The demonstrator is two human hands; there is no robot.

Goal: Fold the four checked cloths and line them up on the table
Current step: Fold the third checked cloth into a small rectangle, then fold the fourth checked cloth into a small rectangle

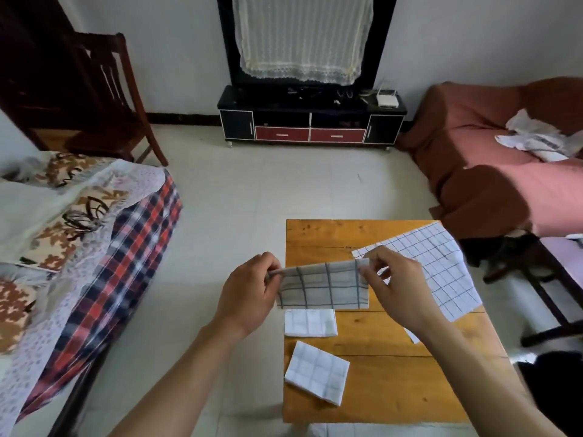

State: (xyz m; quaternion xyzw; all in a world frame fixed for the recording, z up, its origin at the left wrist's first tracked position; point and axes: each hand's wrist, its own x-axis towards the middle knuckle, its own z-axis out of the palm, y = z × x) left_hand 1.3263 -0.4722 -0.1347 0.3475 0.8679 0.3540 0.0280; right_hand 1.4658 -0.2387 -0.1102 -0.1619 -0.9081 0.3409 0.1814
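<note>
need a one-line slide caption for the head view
Both hands, left and right, hold a half-folded checked cloth above the wooden table; two folded cloths lie there, one unfolded cloth waits.

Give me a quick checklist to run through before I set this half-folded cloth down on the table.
1. Both hands grip the held cloth: ok, left hand and right hand pinch its top corners.
2. Fold edges aligned: cannot tell, the layers hang together.
3. Two folded cloths already down: ok, the upper folded cloth and the lower folded cloth lie along the table's left side.
4. Those two lined up: not ok, the lower one sits rotated.
5. Fourth cloth folded: not ok, the unfolded cloth lies spread flat.
</note>
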